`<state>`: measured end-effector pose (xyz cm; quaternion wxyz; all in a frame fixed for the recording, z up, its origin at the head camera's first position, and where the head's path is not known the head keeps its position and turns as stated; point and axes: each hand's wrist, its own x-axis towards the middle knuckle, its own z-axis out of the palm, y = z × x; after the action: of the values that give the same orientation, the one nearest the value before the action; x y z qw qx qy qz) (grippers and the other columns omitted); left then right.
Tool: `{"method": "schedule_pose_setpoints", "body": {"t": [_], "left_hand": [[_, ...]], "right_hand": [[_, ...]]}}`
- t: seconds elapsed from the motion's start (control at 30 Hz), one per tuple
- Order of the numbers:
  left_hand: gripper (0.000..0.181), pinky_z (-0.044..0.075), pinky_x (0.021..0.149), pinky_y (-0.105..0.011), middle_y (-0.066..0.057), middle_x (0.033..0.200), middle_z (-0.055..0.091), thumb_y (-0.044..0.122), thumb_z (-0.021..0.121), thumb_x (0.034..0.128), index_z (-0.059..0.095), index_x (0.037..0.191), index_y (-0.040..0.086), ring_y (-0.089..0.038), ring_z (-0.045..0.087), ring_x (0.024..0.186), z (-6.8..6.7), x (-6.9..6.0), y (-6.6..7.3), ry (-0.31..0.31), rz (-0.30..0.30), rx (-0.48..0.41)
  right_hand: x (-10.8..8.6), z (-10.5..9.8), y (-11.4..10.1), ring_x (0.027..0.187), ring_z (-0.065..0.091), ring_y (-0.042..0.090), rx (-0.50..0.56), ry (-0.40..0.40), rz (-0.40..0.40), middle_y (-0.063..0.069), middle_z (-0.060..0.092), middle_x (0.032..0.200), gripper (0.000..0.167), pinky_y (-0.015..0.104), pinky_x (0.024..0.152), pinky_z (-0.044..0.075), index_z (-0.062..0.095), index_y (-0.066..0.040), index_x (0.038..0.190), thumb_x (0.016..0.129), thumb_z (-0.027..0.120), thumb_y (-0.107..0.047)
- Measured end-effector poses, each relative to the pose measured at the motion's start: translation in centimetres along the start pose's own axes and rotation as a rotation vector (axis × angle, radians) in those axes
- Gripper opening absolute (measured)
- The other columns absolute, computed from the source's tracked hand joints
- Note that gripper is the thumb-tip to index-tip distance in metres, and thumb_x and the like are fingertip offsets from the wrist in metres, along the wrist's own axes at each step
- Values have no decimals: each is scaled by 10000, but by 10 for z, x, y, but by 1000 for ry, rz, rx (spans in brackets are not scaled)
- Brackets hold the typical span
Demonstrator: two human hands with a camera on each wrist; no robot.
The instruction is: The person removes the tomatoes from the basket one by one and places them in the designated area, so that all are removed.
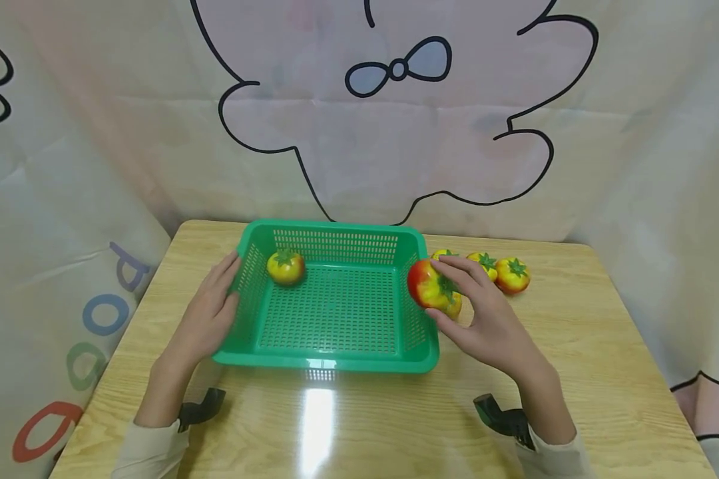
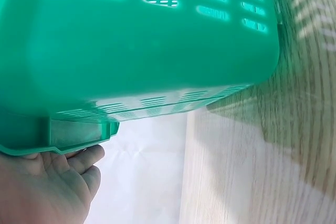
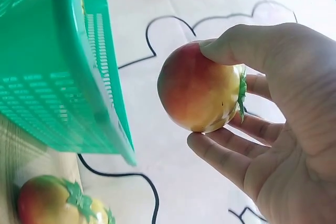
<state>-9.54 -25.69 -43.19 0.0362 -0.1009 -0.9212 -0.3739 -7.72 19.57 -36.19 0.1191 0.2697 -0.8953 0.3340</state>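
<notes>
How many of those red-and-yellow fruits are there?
6 visible: one fruit in the green basket, one in the right hand, one partly hidden behind that, and three on the table beyond the hand. Others may be hidden.

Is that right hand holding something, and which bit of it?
Yes, the right grip holds a red-and-yellow fruit by its round sides, with its leafy top facing the palm.
</notes>
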Motion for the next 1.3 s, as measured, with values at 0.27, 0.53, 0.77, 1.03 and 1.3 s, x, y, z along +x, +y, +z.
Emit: {"method": "schedule_pose_setpoints", "body": {"t": [0.27, 0.53, 0.77, 1.03, 1.3], "left_hand": [[609, 234, 1254, -745, -122, 1787, 183, 104, 349, 1095, 234, 1693, 81, -437, 182, 1643, -2, 1, 1, -11, 2, 8], [599, 224, 1263, -736, -130, 1785, 185, 108, 373, 1106, 242, 1689, 70, -441, 180, 1641, -3, -1, 0, -13, 10, -23], [603, 217, 1267, -731, -127, 1785, 188, 112, 375, 1103, 245, 1690, 79, -440, 177, 1642, -1, 0, 0, -17, 7, -24], [597, 224, 1264, -734, -139, 1781, 197, 102, 372, 1099, 259, 1683, 61, -446, 187, 1638, -3, 1, 2, -12, 10, -11], [598, 221, 1264, -737, -119, 1788, 184, 114, 355, 1098, 253, 1685, 59, -443, 181, 1642, -1, 0, 2, -7, -6, 1]], "right_hand": [[-15, -2, 16, 1377, 527, 232, 32, 84, 80, 108, 538, 1515, 796, 14, 1043, 412, 557, -151, 1531, 819, 870, 17], [-22, -13, 33, 1333, 554, 280, 3, 126, 112, 154, 543, 1490, 813, -7, 1025, 400, 545, -131, 1541, 813, 860, 51], [-32, -13, 53, 1330, 540, 391, -33, 123, 156, 225, 507, 1496, 771, -36, 1021, 356, 539, -71, 1532, 833, 842, 50], [-38, -7, 75, 1331, 533, 433, -75, 74, 221, 261, 475, 1482, 725, 604, 976, 538, 512, -18, 1531, 873, 814, 29], [-42, -9, 87, 1318, 541, 447, -72, 48, 259, 262, 474, 1478, 722, 619, 964, 537, 516, -30, 1532, 878, 822, 6]]}}
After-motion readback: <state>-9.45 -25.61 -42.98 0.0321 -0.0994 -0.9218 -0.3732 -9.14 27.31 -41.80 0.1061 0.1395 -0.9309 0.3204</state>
